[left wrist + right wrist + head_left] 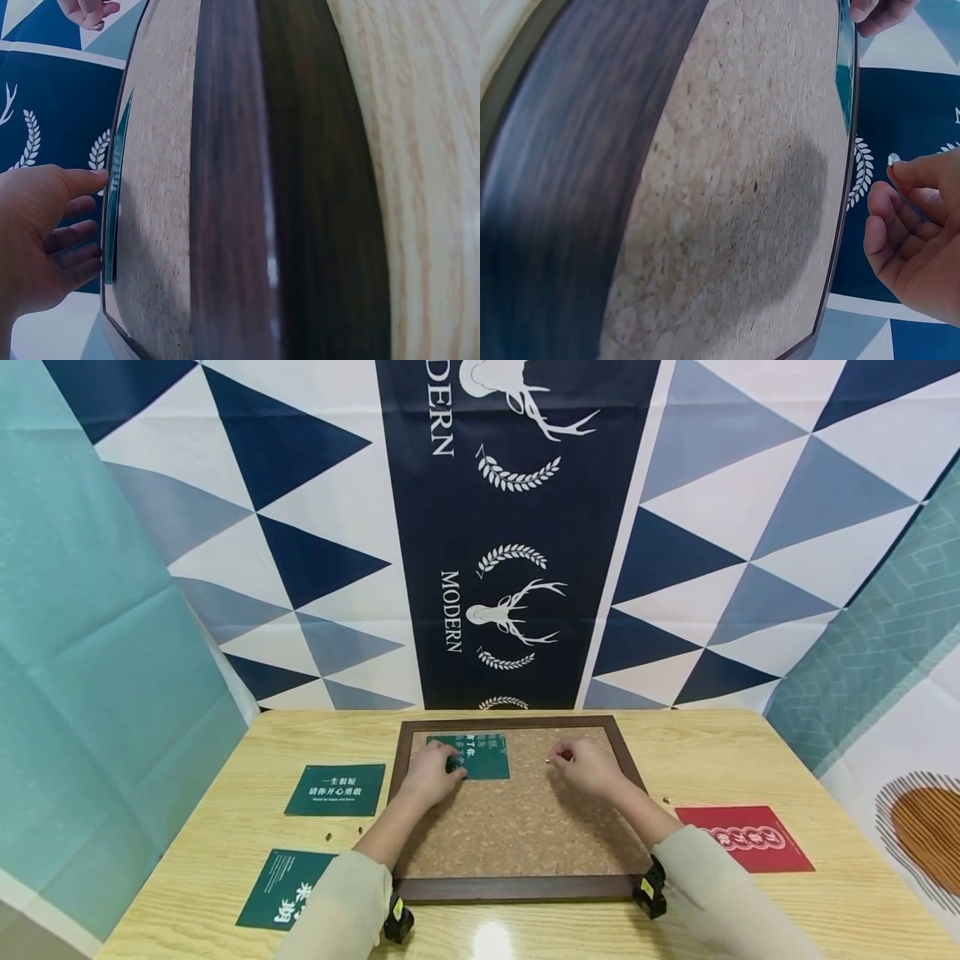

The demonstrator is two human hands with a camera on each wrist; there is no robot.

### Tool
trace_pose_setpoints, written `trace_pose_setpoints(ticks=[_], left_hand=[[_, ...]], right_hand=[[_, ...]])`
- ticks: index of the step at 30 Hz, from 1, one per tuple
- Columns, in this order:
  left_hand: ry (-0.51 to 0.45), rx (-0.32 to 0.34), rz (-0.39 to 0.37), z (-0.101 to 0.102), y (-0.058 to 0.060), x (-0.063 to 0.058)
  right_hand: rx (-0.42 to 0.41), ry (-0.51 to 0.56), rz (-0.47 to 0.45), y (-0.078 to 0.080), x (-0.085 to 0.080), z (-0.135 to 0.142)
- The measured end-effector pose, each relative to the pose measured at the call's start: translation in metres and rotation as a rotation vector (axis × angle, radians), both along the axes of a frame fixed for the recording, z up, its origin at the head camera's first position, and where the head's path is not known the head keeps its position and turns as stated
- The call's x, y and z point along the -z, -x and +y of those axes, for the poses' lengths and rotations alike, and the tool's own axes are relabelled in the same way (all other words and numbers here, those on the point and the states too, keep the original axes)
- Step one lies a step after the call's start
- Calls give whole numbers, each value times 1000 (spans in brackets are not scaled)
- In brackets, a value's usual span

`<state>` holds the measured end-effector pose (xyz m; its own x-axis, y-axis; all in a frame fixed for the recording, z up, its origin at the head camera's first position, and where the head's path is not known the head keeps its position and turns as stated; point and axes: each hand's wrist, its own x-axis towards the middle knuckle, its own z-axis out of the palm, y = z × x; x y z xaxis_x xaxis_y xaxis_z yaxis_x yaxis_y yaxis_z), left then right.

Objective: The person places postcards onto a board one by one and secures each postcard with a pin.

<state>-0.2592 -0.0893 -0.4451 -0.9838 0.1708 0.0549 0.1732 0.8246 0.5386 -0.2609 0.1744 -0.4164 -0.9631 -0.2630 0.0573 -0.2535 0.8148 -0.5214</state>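
Note:
A green card [489,763] with white lettering lies at the upper left of the wood-framed cork board [517,835]. My left hand [432,773] rests on this card's left part, its fingers extended and covering some of the print. In the left wrist view the thumb and fingers [80,256] meet the card [114,199] near its surface. Right of the card, my right hand [588,766] is raised over the cork and pinches a small shiny push pin [893,159] between thumb and forefinger. The other fingers of that hand are curled loosely.
Two more green cards, one upper [335,790] and one lower [273,885], lie on the table left of the board. Two small brass pins [328,837] are near them. To the right are a red card [750,839] and another pin [666,800]. A patterned cloth [510,527] hangs behind.

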Motion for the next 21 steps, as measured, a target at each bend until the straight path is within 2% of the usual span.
trace_pose_setpoints(ticks=[11,21], left_hand=[[77,6,38,2,0,6],[68,-12,-2,3,2,7]], right_hand=[[1,10,-44,-2,-2,-6],[-19,32,-69,0,0,-12]])
